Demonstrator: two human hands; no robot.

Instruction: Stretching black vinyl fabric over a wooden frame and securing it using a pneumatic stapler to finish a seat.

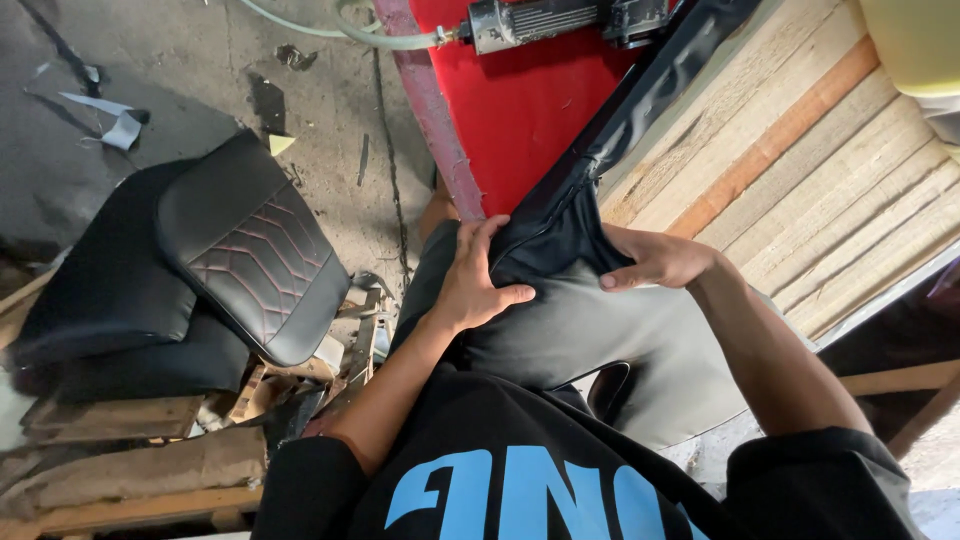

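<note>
Step in hand: pulling black vinyl cover (560,235) taut over the edge of a wooden frame (800,170); as I judge it, both hands work the same fold.
Doing it well: I would keep the pull even on both sides so the sheet lies flat with no wrinkles, and keep the grip close to the frame edge.
Left hand (475,285): fingers curled, thumb spread out, clamped on a bunch of the cover at its lower end.
Right hand (655,258): fingers together and bent, pressing into the cover from the other side; how firmly it pinches I cannot tell.
Cover: runs as a dark strip from the top of the view down along the frame to the person's lap, between the hands.
Nearby: a red panel (520,100) with an air stapler (540,20) on it; a finished black seat cushion (250,250) lies on the floor (180,60) to the left, well apart.
</note>
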